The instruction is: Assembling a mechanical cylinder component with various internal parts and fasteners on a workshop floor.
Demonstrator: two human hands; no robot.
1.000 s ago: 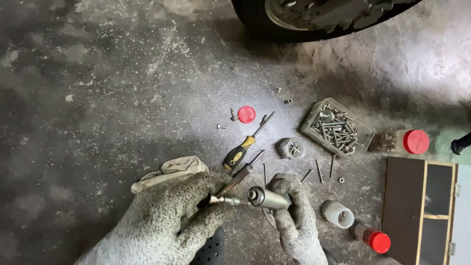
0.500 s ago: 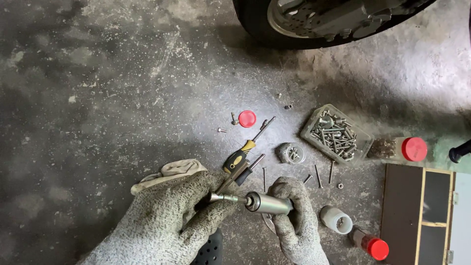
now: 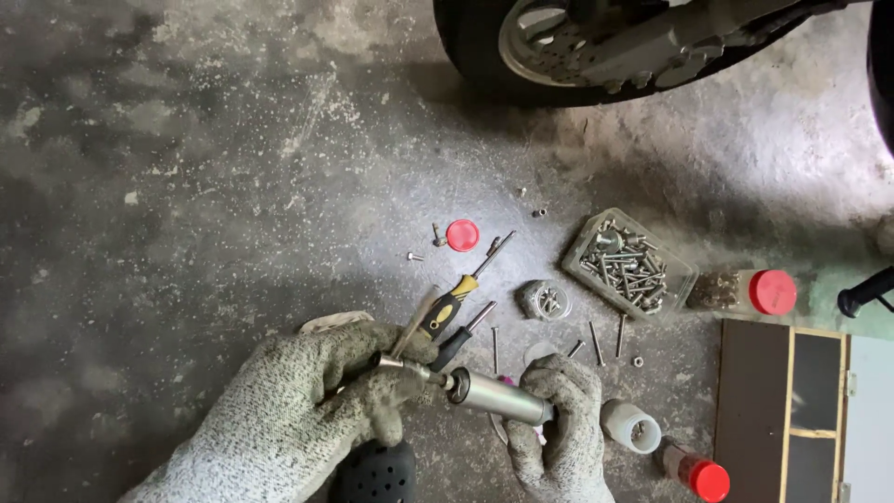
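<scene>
Both hands wear grey speckled gloves. My left hand [image 3: 317, 391] pinches the thin metal shaft end of a silver cylindrical tool [image 3: 489, 393]. My right hand [image 3: 559, 428] grips the thicker barrel of that same tool from below. Just beyond the hands, a yellow-and-black screwdriver [image 3: 456, 296] and a dark-handled driver [image 3: 463, 335] lie on the concrete floor. A thin tan stick rests near my left fingers.
A clear tray of screws [image 3: 626, 261], a red cap [image 3: 462, 235], a small round dish of bits [image 3: 544, 300], red-capped jars [image 3: 750, 291] [image 3: 694, 470], a white cup [image 3: 631, 427], loose bolts, a wooden box [image 3: 792, 410] at right, and a motorcycle wheel [image 3: 559, 51] at top.
The view has shifted slightly. My hands keep hold of the silver tool, which has moved a little to the right and lower.
</scene>
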